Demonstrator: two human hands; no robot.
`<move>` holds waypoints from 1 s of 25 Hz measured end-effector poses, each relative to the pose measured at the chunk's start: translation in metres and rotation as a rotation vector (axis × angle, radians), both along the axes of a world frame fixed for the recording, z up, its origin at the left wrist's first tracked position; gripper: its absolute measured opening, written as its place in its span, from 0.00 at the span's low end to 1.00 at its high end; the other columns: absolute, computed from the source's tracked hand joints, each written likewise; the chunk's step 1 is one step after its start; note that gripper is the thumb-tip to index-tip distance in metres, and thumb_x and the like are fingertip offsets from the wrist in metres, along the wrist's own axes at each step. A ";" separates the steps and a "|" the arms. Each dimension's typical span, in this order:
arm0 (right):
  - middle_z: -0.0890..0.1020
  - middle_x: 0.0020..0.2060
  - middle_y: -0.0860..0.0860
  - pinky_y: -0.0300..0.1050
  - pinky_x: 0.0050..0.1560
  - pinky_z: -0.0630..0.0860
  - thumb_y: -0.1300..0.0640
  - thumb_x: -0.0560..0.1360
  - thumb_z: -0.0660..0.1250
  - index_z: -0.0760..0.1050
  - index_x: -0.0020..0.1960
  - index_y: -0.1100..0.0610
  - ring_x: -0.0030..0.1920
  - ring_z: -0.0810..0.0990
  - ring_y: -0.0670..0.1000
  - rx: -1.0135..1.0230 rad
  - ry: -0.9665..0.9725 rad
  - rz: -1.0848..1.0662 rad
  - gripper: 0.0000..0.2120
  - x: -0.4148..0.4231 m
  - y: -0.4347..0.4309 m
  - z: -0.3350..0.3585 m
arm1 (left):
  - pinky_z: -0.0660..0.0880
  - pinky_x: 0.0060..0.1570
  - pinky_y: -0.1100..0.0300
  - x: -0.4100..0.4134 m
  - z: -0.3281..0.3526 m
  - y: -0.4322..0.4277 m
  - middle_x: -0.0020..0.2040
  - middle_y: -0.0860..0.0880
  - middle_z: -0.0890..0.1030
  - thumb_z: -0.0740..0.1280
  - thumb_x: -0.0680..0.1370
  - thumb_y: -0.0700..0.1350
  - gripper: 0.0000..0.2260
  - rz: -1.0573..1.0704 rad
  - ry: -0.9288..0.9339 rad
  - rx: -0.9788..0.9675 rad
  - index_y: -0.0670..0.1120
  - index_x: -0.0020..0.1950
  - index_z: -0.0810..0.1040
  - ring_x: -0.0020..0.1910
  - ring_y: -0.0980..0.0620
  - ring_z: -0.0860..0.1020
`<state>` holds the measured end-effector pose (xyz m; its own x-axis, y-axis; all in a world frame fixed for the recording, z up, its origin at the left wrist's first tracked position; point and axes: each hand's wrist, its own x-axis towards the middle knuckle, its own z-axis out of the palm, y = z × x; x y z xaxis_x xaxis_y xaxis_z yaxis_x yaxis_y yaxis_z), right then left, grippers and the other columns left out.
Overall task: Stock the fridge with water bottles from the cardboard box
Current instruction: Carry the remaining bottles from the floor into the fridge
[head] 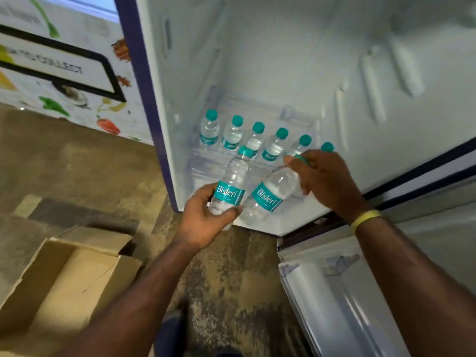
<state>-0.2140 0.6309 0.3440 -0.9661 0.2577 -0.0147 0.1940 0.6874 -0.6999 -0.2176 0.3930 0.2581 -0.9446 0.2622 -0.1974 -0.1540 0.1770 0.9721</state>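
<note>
- Teal caps, clear bodies along the row of bottles (255, 136).
- Teal labels, white lettering on left bottle (229, 193) and right bottle (268, 198).
- White inside the fridge (283, 60), dark blue trim.
- Yellow wristband (365, 217).
- Plain brown cardboard box (77, 274).
- Mottled brown-grey floor (77, 163).

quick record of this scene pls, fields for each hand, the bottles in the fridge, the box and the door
left hand: grips left-hand bottle round its lower half, cap up
right hand: holds right-hand bottle near its cap, bottle tilted
fridge row: six teal-capped bottles standing, the last mostly hidden behind the right hand
cardboard box: open on the floor, no bottles in the part shown
fridge door: open, lower right
</note>
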 end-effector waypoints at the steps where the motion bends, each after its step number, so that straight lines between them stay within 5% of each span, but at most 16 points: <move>1: 0.74 0.18 0.52 0.37 0.32 0.69 0.46 0.77 0.68 0.73 0.27 0.61 0.22 0.72 0.46 0.015 0.033 -0.057 0.25 -0.010 0.012 0.009 | 0.75 0.44 0.68 -0.013 0.003 0.010 0.50 0.50 0.84 0.78 0.68 0.39 0.22 -0.009 0.010 0.022 0.42 0.61 0.78 0.44 0.61 0.81; 6: 0.74 0.18 0.47 0.31 0.29 0.68 0.43 0.76 0.67 0.75 0.32 0.62 0.20 0.72 0.42 0.089 0.267 -0.316 0.24 -0.074 0.073 0.049 | 0.74 0.46 0.73 -0.061 0.011 0.049 0.53 0.52 0.83 0.77 0.70 0.42 0.21 -0.068 0.064 0.061 0.44 0.61 0.78 0.47 0.63 0.81; 10: 0.78 0.34 0.54 0.37 0.36 0.75 0.42 0.76 0.66 0.78 0.43 0.61 0.34 0.78 0.50 0.300 0.257 -0.379 0.21 -0.121 0.107 0.046 | 0.70 0.42 0.79 -0.082 0.007 0.062 0.54 0.56 0.81 0.75 0.71 0.44 0.21 -0.106 0.053 0.046 0.49 0.63 0.75 0.48 0.70 0.78; 12: 0.79 0.40 0.54 0.34 0.37 0.70 0.43 0.76 0.66 0.78 0.48 0.62 0.40 0.77 0.51 0.379 0.192 -0.367 0.20 -0.135 0.119 0.030 | 0.71 0.43 0.80 -0.090 0.005 0.064 0.56 0.56 0.80 0.75 0.72 0.45 0.22 -0.112 0.040 0.036 0.50 0.63 0.75 0.50 0.67 0.79; 15: 0.80 0.47 0.55 0.43 0.46 0.73 0.45 0.76 0.67 0.77 0.53 0.62 0.46 0.77 0.52 0.428 0.030 -0.349 0.19 -0.144 0.131 -0.001 | 0.74 0.48 0.75 -0.098 -0.003 0.065 0.57 0.53 0.81 0.76 0.71 0.46 0.23 -0.137 0.055 0.028 0.48 0.64 0.76 0.54 0.56 0.80; 19: 0.80 0.54 0.57 0.48 0.53 0.75 0.46 0.77 0.66 0.76 0.59 0.61 0.51 0.77 0.55 0.486 -0.204 -0.284 0.20 -0.149 0.140 -0.035 | 0.76 0.51 0.70 -0.102 -0.013 0.062 0.57 0.52 0.82 0.76 0.71 0.45 0.23 -0.148 0.086 0.026 0.47 0.64 0.76 0.54 0.55 0.81; 25: 0.80 0.52 0.58 0.49 0.51 0.73 0.45 0.77 0.66 0.76 0.59 0.60 0.48 0.76 0.56 0.558 -0.448 -0.147 0.20 -0.150 0.145 -0.049 | 0.78 0.56 0.61 -0.112 -0.023 0.061 0.59 0.51 0.81 0.75 0.71 0.45 0.23 -0.140 0.094 -0.005 0.46 0.65 0.75 0.56 0.52 0.81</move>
